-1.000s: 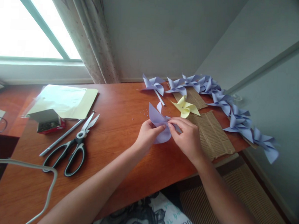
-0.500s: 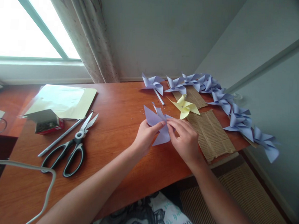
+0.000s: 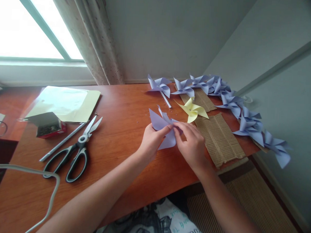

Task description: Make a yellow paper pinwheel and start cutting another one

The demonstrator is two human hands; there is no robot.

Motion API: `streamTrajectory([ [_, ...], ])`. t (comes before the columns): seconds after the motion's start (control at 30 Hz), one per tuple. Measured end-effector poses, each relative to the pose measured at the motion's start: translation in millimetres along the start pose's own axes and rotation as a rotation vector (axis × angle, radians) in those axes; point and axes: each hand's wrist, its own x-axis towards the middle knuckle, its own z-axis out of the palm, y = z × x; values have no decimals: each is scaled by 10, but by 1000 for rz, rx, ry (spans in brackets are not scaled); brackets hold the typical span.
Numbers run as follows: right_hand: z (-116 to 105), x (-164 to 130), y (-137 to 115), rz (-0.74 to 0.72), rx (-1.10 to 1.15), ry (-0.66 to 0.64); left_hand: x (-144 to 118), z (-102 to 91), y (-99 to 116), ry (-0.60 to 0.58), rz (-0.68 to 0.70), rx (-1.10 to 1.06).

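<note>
Between both hands, above the wooden table [image 3: 119, 128], is a purple paper pinwheel [image 3: 157, 120] with its blades partly curled in. My left hand [image 3: 154, 138] pinches it near the centre, thumb on top. The fingers of my right hand [image 3: 191, 140] are closed on the right side of its centre, hiding that part of the paper. Just beyond my right hand lies a yellow paper pinwheel [image 3: 192, 110]. Farther back, a finished-looking purple pinwheel [image 3: 159, 85] rests with a white paper stick [image 3: 166, 99] under it.
Several purple pinwheels [image 3: 249, 125] line the back and right edge. Corrugated cardboard pieces [image 3: 221, 140] lie at right. On the left are scissors [image 3: 82, 139] with parted blades, a rolled stick [image 3: 63, 141], a small open box [image 3: 50, 128], yellow paper [image 3: 93, 101] and a white cable [image 3: 54, 191].
My right hand has shifted very slightly toward the left at the pinwheel's centre. Both hands keep hold of the paper, and the other things stay in place.
</note>
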Motion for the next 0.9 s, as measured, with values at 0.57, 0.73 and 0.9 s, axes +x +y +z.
streamTrajectory([
  [0.57,-19,26,-59,24,58,-29,-16,-2,-26,62,113,61],
  [0.73,-6,40,-65,42,49,-38,-30,27,-6,94,132,90],
  [0.9,5,40,-63,47,46,-36,-52,53,15,104,116,81],
])
